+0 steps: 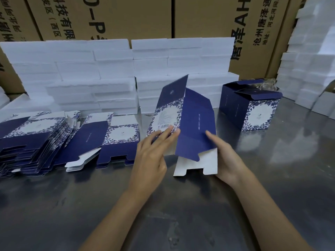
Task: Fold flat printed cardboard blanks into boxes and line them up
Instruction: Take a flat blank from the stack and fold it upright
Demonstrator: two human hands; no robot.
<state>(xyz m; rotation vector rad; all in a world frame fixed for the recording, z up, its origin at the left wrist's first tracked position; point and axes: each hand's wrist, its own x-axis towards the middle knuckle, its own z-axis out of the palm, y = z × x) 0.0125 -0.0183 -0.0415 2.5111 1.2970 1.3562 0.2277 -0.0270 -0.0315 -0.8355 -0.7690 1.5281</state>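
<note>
The half-opened blank [190, 124] stands upright on the steel surface [272, 178]. The left hand [152, 156] presses straight fingers against its floral panel; the right hand [224, 160] has its grip clamped on its navy side. Left of it lie flat blanks [36, 138]; right of it stands a folded box [250, 105].

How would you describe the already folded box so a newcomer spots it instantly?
Start at the wall of white foam blocks along the back of the steel table. Just past its right end stands the folded box, navy with a white floral panel. It alone stands upright as a box; the blanks lie flat at left.
</note>
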